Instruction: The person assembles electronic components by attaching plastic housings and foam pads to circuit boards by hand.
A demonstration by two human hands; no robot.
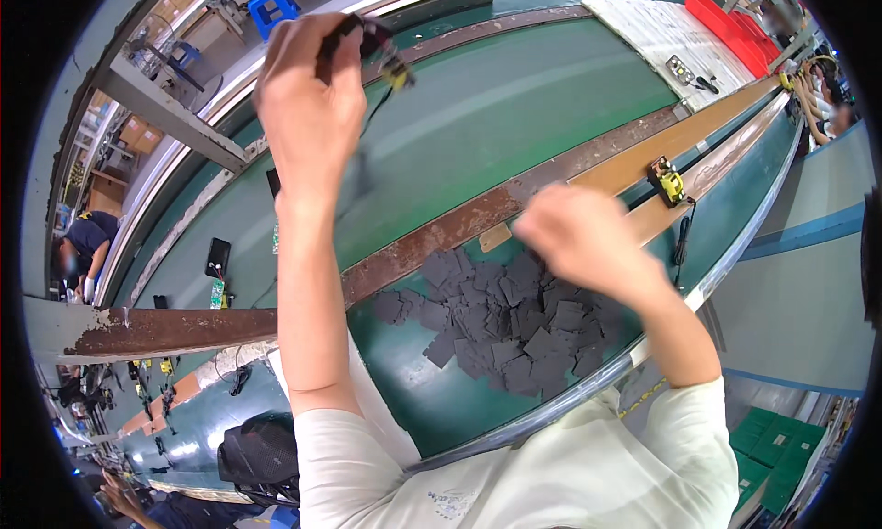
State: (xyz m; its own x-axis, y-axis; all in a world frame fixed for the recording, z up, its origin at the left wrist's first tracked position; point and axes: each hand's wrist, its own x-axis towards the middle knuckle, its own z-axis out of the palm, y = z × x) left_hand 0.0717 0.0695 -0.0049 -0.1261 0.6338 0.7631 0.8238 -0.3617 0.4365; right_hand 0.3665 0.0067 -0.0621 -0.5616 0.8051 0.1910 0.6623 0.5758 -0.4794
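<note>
Left hand [308, 97] raised over the green tabletop [514, 106] — fingers pinched on a black-and-yellow wired part [372, 47]. Right hand [579, 235] hovers curled over the pile of dark square pads [505, 332]; blurred — can't tell its grip.

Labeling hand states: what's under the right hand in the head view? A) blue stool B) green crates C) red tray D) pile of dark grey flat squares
D: the right hand hovers over the pile of dark grey squares on the green bench; the left hand holds a small wired part up high.
</note>
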